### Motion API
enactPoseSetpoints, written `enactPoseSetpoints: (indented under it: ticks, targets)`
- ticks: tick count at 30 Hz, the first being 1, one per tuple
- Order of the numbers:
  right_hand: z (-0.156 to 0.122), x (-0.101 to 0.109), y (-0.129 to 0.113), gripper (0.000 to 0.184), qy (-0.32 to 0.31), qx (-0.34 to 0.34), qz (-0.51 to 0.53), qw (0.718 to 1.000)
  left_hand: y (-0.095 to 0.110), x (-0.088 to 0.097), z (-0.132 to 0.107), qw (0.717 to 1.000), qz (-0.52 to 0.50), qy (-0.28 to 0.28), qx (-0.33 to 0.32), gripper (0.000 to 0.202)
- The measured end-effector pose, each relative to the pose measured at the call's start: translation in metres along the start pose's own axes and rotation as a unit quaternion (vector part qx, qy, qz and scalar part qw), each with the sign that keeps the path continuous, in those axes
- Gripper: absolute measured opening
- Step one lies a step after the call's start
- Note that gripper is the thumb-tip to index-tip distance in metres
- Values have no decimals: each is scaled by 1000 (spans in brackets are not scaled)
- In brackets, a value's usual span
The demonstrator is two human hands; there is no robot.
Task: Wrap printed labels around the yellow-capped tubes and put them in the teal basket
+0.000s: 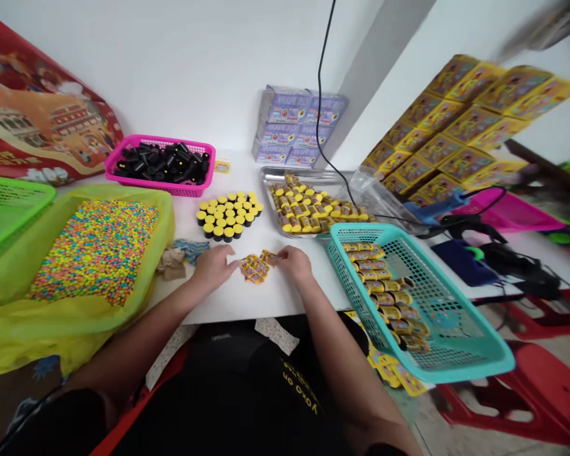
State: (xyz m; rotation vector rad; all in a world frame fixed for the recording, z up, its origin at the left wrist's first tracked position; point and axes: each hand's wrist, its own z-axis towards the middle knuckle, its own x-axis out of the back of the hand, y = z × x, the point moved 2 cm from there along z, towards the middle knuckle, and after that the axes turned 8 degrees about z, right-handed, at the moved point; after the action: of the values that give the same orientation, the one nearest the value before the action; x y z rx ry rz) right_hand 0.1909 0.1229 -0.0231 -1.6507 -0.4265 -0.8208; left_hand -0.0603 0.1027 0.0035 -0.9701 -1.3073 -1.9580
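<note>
A small pile of printed yellow-and-purple labels (254, 271) lies on the white table in front of me. My left hand (215, 269) is at the pile's left edge, its fingers apart and the tips close to the labels. On the other side, my right hand (295, 263) pinches one label (268, 256) at the pile's upper right. Just beyond stand several black cylinders with yellow caps (228, 215), grouped upright. A crumpled brown cloth (171, 263) and a blue striped wrapper (191, 250) lie beside my left wrist.
Left, a yellow-lined tub holds colourful candies (99, 247); behind it, a pink basket (159, 187) holds black cylinders. A metal tray (278, 227) and a teal basket (460, 373) hold labelled cylinders. Purple boxes (297, 126) and yellow boxes (451, 133) are stacked behind. A black cable (319, 82) hangs down.
</note>
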Motion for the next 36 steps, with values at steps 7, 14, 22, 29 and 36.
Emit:
enactPoseSetpoints:
  ticks: [7,14,22,29,36]
  targets:
    - [2,-6,3,19,24,13,137,990,26,-45,33,994,-89,-64,10,12]
    - [-22,-5,-8,30,9,46,358,933,10,-51,33,969,-244,-1,44,15]
    - [-28,-25,-17,23,-43,35,461,886,15,-57,30,860,-470,-143,139,31]
    - [-29,-37,-8,21,25,86,324,942,5,-67,31,889,-410,-125,159,27]
    - [-29,-31,1,21,68,109,221,967,3,-66,33,901,-371,-140,178,18]
